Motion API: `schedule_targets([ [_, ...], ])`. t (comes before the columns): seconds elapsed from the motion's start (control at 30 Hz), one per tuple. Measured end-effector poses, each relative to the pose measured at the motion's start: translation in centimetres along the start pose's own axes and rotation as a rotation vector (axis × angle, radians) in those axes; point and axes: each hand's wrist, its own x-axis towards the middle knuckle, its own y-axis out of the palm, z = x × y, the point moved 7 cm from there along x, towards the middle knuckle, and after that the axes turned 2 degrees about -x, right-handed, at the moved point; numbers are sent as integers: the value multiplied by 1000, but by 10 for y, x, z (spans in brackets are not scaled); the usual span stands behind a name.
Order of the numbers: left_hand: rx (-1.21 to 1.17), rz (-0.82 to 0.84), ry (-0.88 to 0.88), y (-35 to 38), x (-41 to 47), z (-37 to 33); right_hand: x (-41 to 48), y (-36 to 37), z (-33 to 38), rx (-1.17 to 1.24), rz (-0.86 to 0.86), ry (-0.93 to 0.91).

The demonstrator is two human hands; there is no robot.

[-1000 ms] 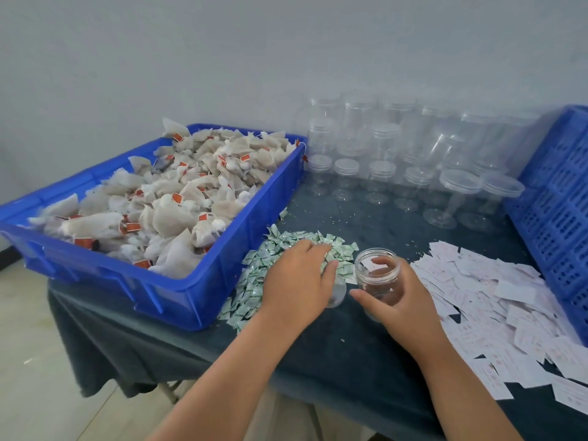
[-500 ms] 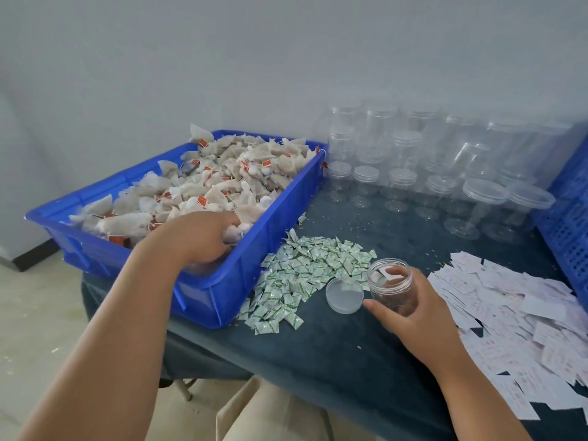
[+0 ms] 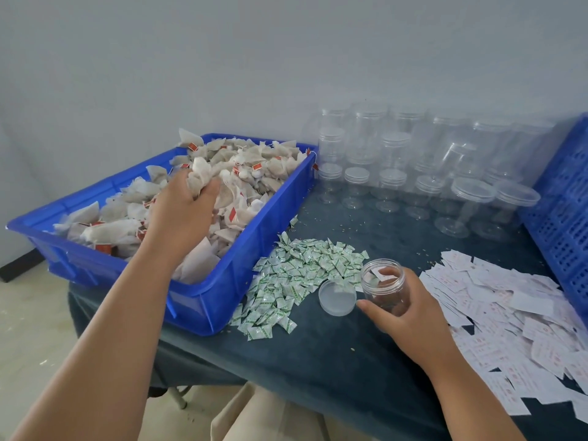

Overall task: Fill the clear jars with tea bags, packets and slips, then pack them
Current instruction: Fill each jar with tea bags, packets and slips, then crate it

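Glossy blue plastic bin [image 3: 203, 300], clear plastic jar [image 3: 383, 286], matt cloth [image 3: 318, 358].

The person shows as two arms, bare from the left hand [image 3: 183, 205] and the right hand [image 3: 410, 313] back along both forearms to the picture's lower edge. Low between the arms is a stretch of pale khaki cloth [image 3: 254, 415] with a soft fold in it. It may be the person's trousers, though too little shows to tell.

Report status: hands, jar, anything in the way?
Left hand grips tea bags in the blue tray. Right hand holds the open jar, slip inside. Loose lid and packets lie between tray and jar.
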Motion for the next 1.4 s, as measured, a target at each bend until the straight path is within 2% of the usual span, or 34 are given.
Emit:
schedule_targets([
  [0.13,-105,167,88,29,-22,-47,0,2,-5,-36,40,-8],
  [0.23,-84,377,206,75,-55,-83,-1,3,-5,-25,63,-12],
  [0.3,-61,509,248,111,-78,-92,-1,3,-4,-8,75,-12],
  [0.4,-31,601,271,153,-108,-94,-2,2,-2,25,74,3],
  [0.57,-62,590,217,178,-119,-99,-2,1,-4,23,64,33],
  [0.73,80,735,295,175,-114,-107,-1,0,-8,24,49,74],
  [0.9,36,564,303,154,-96,-115,-1,2,-6,56,61,67],
  [1.07,176,811,378,175,-119,-117,-1,4,-9,28,78,79],
  [1.13,201,841,375,179,-121,-116,-1,4,-8,12,79,79],
  [1.2,103,750,336,174,-114,-118,-1,2,-6,47,63,85],
  [1.3,41,509,338,161,-101,-121,-2,0,-5,66,46,82],
  [1.33,71,516,344,163,-101,-120,-2,1,-5,66,47,80],
  [1.4,157,710,360,176,-111,-115,-2,2,-6,50,55,72],
])
